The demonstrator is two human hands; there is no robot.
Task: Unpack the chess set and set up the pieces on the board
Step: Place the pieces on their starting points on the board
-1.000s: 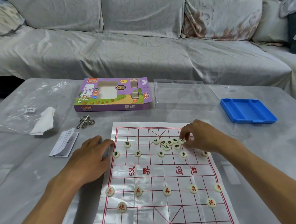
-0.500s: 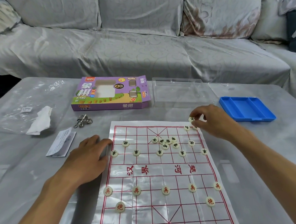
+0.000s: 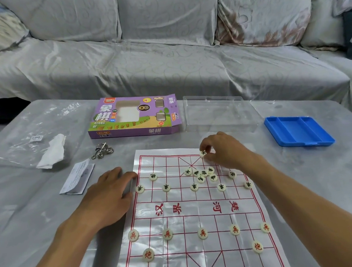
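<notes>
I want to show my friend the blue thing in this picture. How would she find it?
Start at the grey table in front of the sofa, then look to the far right of the chess board, past the clear plastic lid. There lies the blue tray, flat with long compartments. It is the only bright blue thing on the table.

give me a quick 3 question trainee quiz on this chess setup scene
1. True or false: the right hand pinches a piece at the board's far edge.
2. The left hand rests on: A) the purple box B) the board's left edge C) the blue tray
3. How many red-marked pieces are on the board?

Key: 1 true; 2 B; 3 seven
</notes>
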